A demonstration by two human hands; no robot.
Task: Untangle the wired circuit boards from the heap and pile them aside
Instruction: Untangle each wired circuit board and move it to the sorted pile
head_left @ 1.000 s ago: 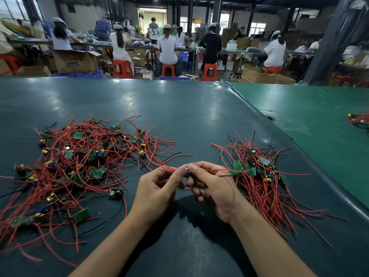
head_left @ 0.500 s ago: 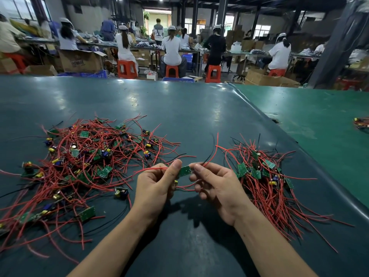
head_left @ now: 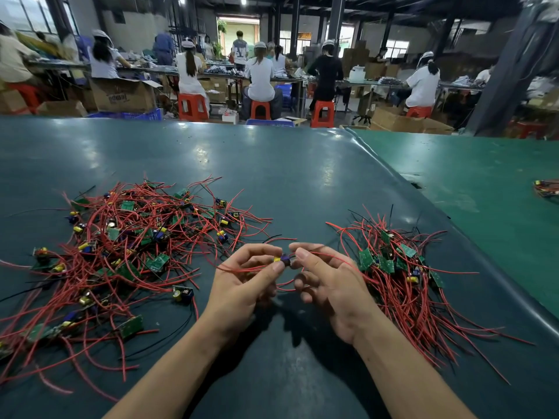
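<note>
One wired board sits pinched between both hands, held just above the table near centre, between the two piles; its yellow and purple parts show, red leads trail off left and right. Left hand grips it with thumb and forefinger from the left, other fingers curled under; right hand pinches from the right the same way, lower fingers loosely curled, a red lead running over its fingers toward the right pile. Both forearms come in from the near edge, wrists raised off the surface. Sorted pile on the right holds a fair number of boards, wires combed roughly toward near right. Heap on the left is clearly bigger and badly tangled, many boards left. Judged progress: well under half done. The held board looks mostly free of the heap, likely goes right next. Other workers sit far back at benches, unrelated.
</note>
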